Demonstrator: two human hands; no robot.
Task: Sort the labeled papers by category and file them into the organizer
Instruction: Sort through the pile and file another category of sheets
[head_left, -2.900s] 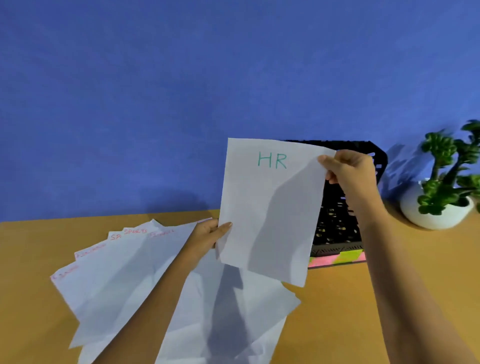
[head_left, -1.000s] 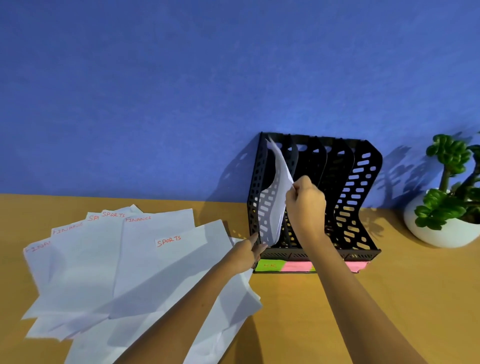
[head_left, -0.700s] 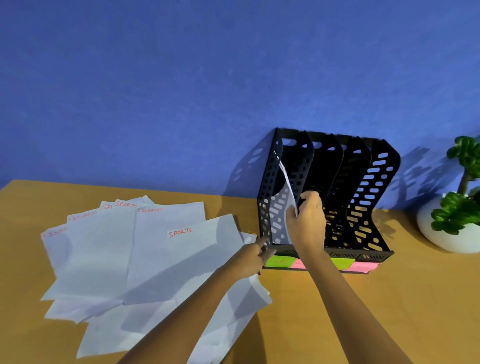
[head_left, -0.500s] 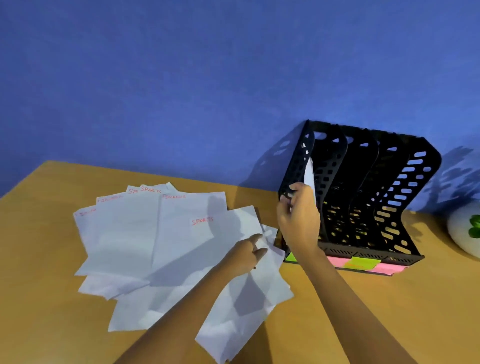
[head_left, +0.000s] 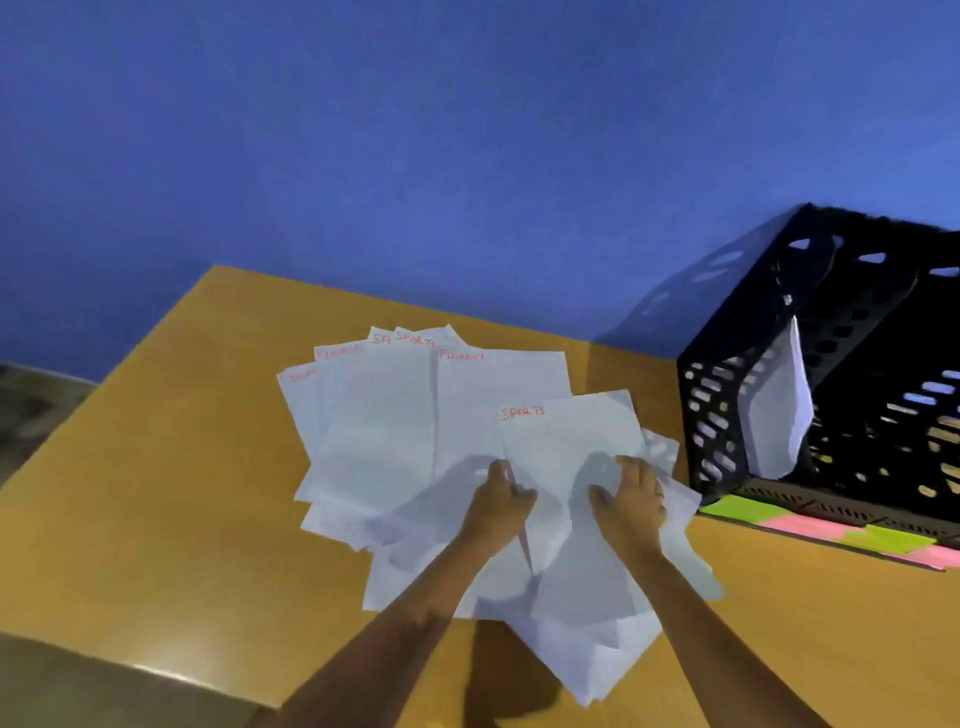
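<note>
Item: loose white papers (head_left: 441, 447), fanned flat on the desk (head_left: 171, 499), left of the organizer (head_left: 852, 374). Red headings legible on several: "SPORTS", one that seems to read "FINANCE"; others blurred.

Item: top sheet headed "SPORTS" (head_left: 566, 441). Lies uppermost, long axis running away from the person, heading at the far end. Its near portion sits directly under and between both hands.

Item: left hand (head_left: 496, 506). Fingers curled, pinching the sheet's left edge. Right hand (head_left: 631, 499): fingers bent and pressing on the paper; whether they actually grip it cannot be told.

Item: black slotted organizer, standing at the desk's right rear, against the blue wall (head_left: 415, 156). One filed sheet (head_left: 779, 415) sags from the leftmost slot; green and pink labels (head_left: 831, 530) line its front base.

Judgement: the right hand is nearer the organizer, so carrying the sheet rightward and turning it upright falls to that side. Most papers remain unfiled.
</note>
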